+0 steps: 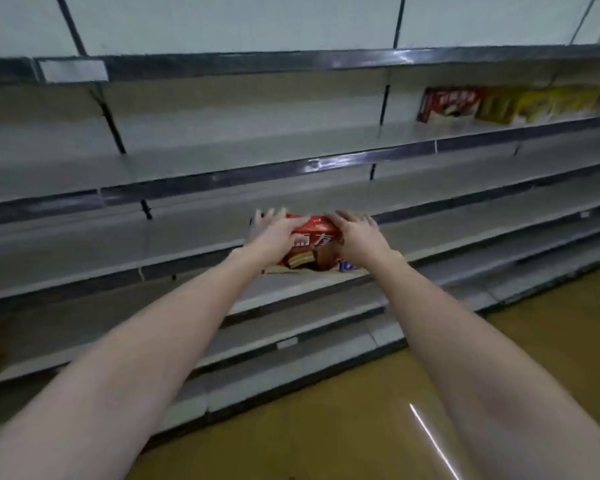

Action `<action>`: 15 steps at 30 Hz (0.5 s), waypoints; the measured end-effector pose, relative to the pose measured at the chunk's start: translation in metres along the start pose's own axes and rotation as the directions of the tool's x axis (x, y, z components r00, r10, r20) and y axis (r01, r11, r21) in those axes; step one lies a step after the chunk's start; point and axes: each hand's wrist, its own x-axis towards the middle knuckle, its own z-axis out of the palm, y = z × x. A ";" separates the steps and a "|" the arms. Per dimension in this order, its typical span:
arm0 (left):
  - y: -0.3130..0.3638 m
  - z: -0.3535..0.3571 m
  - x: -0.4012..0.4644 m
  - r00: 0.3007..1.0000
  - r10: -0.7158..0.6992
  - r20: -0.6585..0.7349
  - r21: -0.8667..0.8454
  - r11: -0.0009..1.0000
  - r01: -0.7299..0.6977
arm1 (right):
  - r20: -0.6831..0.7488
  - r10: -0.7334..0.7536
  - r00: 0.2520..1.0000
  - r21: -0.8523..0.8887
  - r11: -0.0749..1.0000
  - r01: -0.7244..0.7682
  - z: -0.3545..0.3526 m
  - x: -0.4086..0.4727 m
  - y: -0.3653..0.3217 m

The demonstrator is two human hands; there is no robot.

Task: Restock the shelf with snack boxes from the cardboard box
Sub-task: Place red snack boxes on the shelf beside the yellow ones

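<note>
A red snack box (314, 249) with a chocolate pie picture stands on a lower grey shelf (187, 265) in the middle of the view. My left hand (274, 237) holds its left end, fingers over the top edge. My right hand (359, 237) holds its right end, fingers curved over the top. Both arms reach forward to it. The box's lower edge touches the shelf. The cardboard box is out of view.
Long grey shelves run across the view in several tiers. On an upper shelf at the right stand a red snack box (449, 103) and yellow boxes (541, 102). A tan floor (361, 427) lies below at the right.
</note>
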 end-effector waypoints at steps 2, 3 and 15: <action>0.021 -0.003 0.032 0.997 0.066 -0.032 0.009 0.998 -0.066 | -0.076 0.032 0.997 -0.066 0.997 -0.037 -0.008 0.007 0.030; 0.029 -0.004 0.049 0.994 0.100 -0.049 0.020 0.995 -0.099 | -0.104 0.047 0.993 -0.099 0.993 -0.058 -0.013 0.011 0.043; 0.111 -0.046 0.260 0.915 0.302 -0.269 0.170 0.950 -0.263 | -0.331 0.242 0.912 -0.195 0.928 -0.317 -0.092 0.115 0.180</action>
